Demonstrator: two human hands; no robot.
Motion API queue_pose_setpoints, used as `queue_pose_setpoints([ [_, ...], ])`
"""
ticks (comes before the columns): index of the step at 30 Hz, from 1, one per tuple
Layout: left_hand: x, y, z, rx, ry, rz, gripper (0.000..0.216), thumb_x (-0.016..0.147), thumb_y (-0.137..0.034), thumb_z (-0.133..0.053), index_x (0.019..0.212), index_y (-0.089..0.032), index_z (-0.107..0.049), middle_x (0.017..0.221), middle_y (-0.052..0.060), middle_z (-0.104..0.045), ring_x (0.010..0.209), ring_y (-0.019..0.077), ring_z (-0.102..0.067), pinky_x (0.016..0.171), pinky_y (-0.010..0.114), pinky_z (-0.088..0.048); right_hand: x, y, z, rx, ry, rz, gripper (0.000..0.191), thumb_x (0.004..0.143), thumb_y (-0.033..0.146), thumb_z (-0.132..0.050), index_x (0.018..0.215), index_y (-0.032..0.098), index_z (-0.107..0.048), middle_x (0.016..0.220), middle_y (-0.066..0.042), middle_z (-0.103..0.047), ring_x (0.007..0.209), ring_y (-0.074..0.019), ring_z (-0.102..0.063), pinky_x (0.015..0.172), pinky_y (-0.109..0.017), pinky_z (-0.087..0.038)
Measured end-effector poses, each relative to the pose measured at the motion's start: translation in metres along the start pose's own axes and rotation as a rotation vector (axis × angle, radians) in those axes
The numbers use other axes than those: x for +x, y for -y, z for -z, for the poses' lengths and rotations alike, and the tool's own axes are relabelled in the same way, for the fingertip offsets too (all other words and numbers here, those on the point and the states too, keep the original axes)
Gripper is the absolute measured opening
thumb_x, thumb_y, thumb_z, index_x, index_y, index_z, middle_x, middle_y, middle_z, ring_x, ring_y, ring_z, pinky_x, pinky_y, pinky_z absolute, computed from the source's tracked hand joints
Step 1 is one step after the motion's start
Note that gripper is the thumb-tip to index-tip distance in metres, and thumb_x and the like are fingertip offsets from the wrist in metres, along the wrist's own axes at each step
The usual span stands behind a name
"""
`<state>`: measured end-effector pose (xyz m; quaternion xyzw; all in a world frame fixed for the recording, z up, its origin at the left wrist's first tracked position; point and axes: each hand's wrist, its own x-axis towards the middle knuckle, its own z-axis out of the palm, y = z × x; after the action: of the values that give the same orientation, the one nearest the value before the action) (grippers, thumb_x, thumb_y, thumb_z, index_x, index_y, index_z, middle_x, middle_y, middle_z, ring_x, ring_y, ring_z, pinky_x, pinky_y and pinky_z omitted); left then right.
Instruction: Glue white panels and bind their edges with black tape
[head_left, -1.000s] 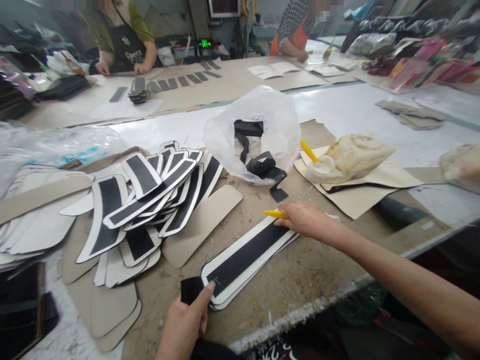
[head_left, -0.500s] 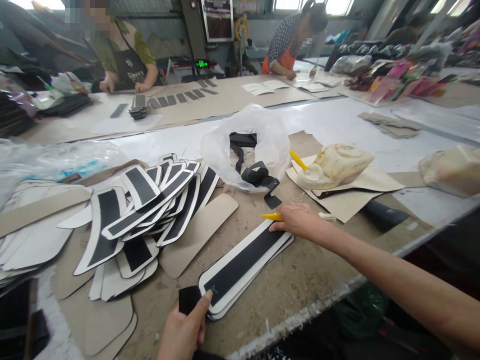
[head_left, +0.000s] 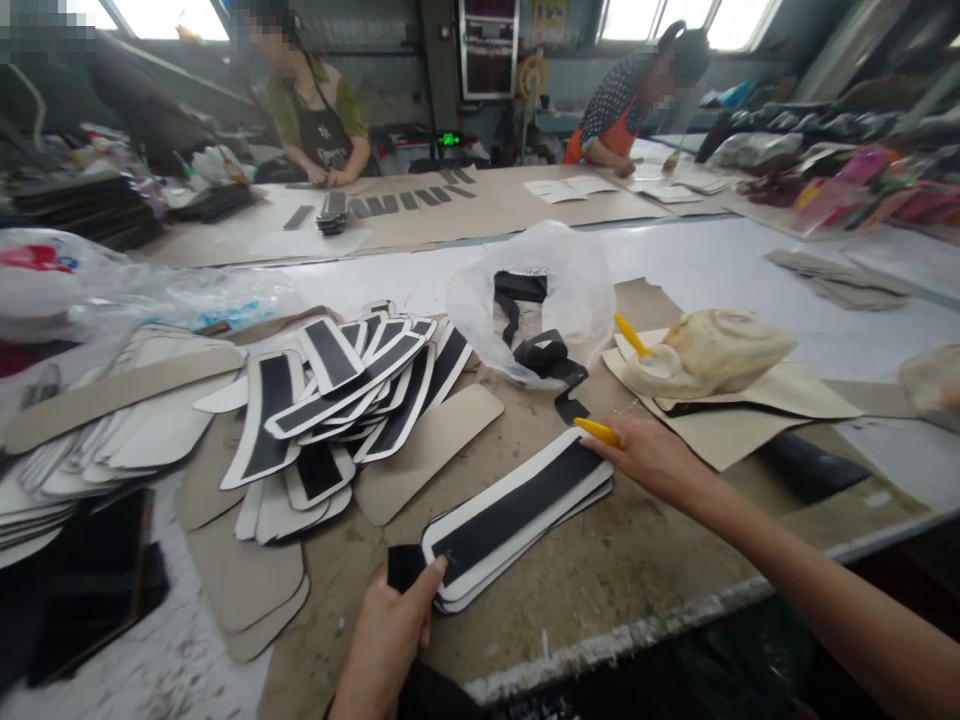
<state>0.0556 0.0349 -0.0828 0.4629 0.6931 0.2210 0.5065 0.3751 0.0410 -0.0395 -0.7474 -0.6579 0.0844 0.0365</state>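
Note:
A long white piece with a black strip down its middle (head_left: 517, 515) lies on top of a few like pieces on the brown work surface. My left hand (head_left: 390, 635) pins its near end, thumb pressed on the white border, fingers on a black strip end (head_left: 405, 566). At the far end of the piece, my right hand (head_left: 652, 455) is closed around a yellow tool (head_left: 598, 431) whose tip rests there.
A heap of black-and-white pieces (head_left: 345, 390) and plain beige ones (head_left: 427, 455) lies to the left. A clear plastic bag with black straps (head_left: 536, 300) sits behind. A cream lump with a yellow tool (head_left: 712, 350) rests on beige sheets. Two people work at the far table (head_left: 487, 200).
The view has lifted and swung, showing more of the room. My right hand with the yellow tool stays at the far end of the piece; my left hand keeps holding the near end.

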Motion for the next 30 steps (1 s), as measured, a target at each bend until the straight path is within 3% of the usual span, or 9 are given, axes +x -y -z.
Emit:
queue_pose_setpoints([
  [4,-0.003,-0.002,0.000,-0.058,0.035,0.048,0.036,0.061,-0.054,-0.058,0.052,-0.021,-0.044,0.030,-0.004,-0.040,0.031,0.0102,-0.033,0.036,0.022,-0.023,-0.010,0.004,-0.002,0.013,-0.203,0.040,0.036,0.090,0.049,-0.042,0.084,0.021,-0.063,0.074,-0.005,-0.061,0.067,-0.0222,-0.059,0.061,-0.029,-0.041],
  [6,-0.003,-0.001,0.000,-0.081,0.021,0.061,0.035,0.063,-0.052,-0.059,0.056,-0.021,-0.045,0.032,-0.004,-0.042,0.032,0.0101,-0.035,0.036,0.021,-0.025,-0.011,0.004,0.002,0.134,-0.226,0.022,0.039,0.087,0.056,-0.043,0.081,0.021,-0.061,0.072,-0.003,-0.060,0.067,-0.0218,-0.058,0.060,-0.029,-0.041],
  [12,-0.006,0.000,0.002,-0.101,0.024,0.057,0.037,0.062,-0.053,-0.061,0.054,-0.020,-0.046,0.032,-0.004,-0.041,0.032,0.0105,-0.034,0.037,0.022,-0.025,-0.008,0.014,0.021,0.511,-0.076,-0.150,0.042,0.070,0.059,-0.062,0.058,0.021,-0.046,0.054,0.002,-0.047,0.050,-0.0152,-0.045,0.046,-0.025,-0.033],
  [15,-0.008,-0.002,0.003,-0.123,-0.026,0.038,0.040,0.059,-0.056,-0.065,0.057,-0.020,-0.047,0.032,-0.005,-0.040,0.032,0.0107,-0.034,0.038,0.023,-0.024,-0.010,0.019,0.027,0.721,0.023,-0.243,0.042,0.069,0.057,-0.063,0.061,0.020,-0.046,0.053,0.004,-0.042,0.047,-0.0125,-0.041,0.041,-0.022,-0.029],
  [18,-0.009,-0.002,0.004,-0.212,-0.074,0.031,0.045,0.056,-0.055,-0.070,0.076,-0.018,-0.053,0.036,-0.009,-0.040,0.034,0.0112,-0.033,0.039,0.023,-0.024,-0.014,0.020,0.031,0.914,0.109,-0.280,0.042,0.071,0.058,-0.064,0.069,0.020,-0.047,0.053,0.006,-0.040,0.044,-0.0095,-0.037,0.038,-0.019,-0.025],
  [20,-0.009,-0.002,0.005,-0.249,-0.094,0.037,0.052,0.054,-0.055,-0.072,0.085,-0.018,-0.054,0.040,-0.010,-0.040,0.036,0.0109,-0.032,0.040,0.023,-0.025,-0.017,0.021,0.033,0.986,0.109,-0.270,0.043,0.071,0.058,-0.066,0.071,0.019,-0.046,0.054,0.007,-0.038,0.044,-0.0082,-0.036,0.037,-0.017,-0.025],
  [24,-0.015,-0.004,0.014,-0.261,-0.140,0.040,0.056,0.051,-0.058,-0.073,0.084,-0.015,-0.059,0.047,-0.006,-0.047,0.041,0.0120,-0.037,0.044,0.024,-0.028,-0.020,0.026,0.036,1.030,0.066,-0.250,0.045,0.070,0.057,-0.069,0.072,0.019,-0.045,0.055,0.007,-0.037,0.045,-0.0080,-0.035,0.037,-0.017,-0.026],
  [30,-0.026,-0.011,0.027,-0.402,-0.012,0.022,0.037,0.060,-0.050,-0.072,0.061,-0.016,-0.059,0.038,-0.008,-0.033,0.041,0.0084,-0.027,0.045,0.023,-0.025,-0.021,0.032,0.037,1.022,0.021,-0.256,0.045,0.068,0.058,-0.071,0.072,0.020,-0.047,0.059,0.005,-0.034,0.047,-0.0086,-0.031,0.035,-0.018,-0.025],
])
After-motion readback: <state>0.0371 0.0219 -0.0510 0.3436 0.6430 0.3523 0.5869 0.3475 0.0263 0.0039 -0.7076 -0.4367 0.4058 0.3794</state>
